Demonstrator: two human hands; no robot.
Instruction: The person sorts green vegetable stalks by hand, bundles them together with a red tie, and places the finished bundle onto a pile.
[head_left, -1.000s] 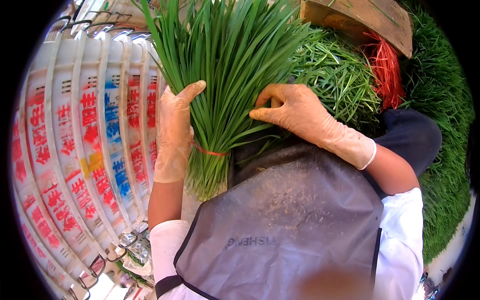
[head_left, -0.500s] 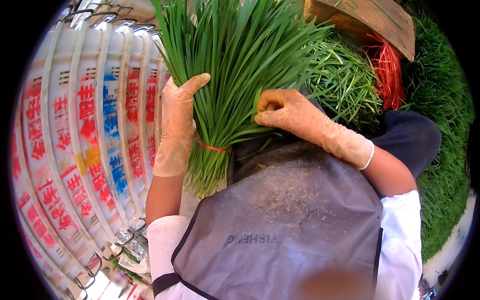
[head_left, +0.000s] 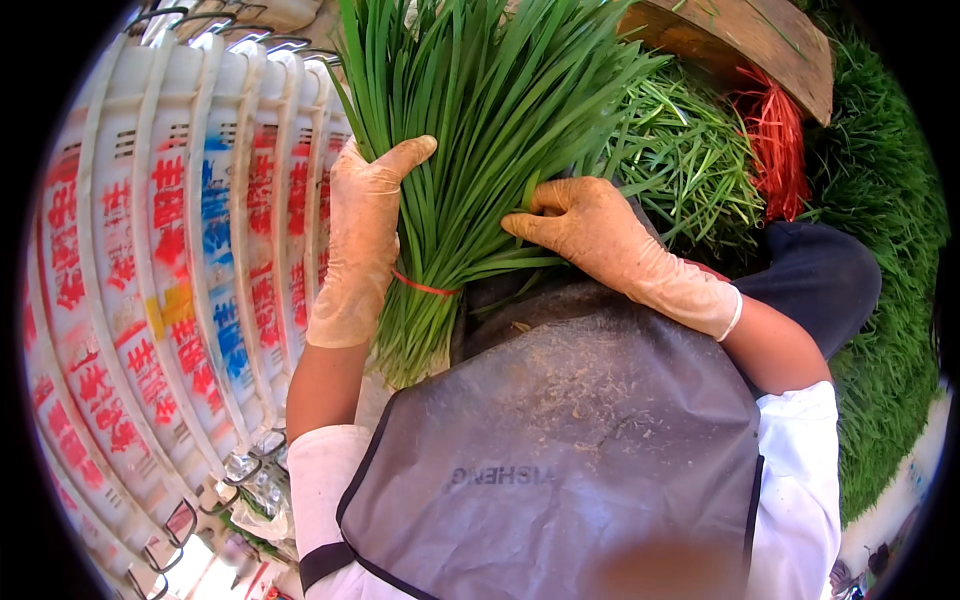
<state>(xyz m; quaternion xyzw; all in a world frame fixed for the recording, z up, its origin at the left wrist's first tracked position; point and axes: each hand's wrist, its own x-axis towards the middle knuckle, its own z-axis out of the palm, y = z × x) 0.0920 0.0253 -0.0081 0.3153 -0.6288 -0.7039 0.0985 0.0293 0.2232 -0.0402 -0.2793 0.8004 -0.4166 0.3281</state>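
A large bunch of garlic chives (head_left: 470,130) stands tilted before me, its leaves fanning up and its stem ends down by my apron. A thin red tie (head_left: 427,287) circles the stems low down. My left hand (head_left: 365,215), in a pale rubber glove, grips the bunch from its left side above the tie, the thumb lying across the leaves. On the right side of the bunch, my gloved right hand (head_left: 580,222) pinches some leaves between thumb and curled fingers. Part of those fingers is hidden behind the hand.
Stacked white plastic crates (head_left: 190,260) with red and blue markings rise at the left. Loose cut leaves (head_left: 685,150) lie heaped beyond my right hand, beside red ties (head_left: 775,145) hanging by a wooden board (head_left: 745,45). More green chives (head_left: 885,280) cover the far right.
The bunch and my left hand have shifted slightly right. My right thumb has moved a little left against the leaves, with the fingers still curled.
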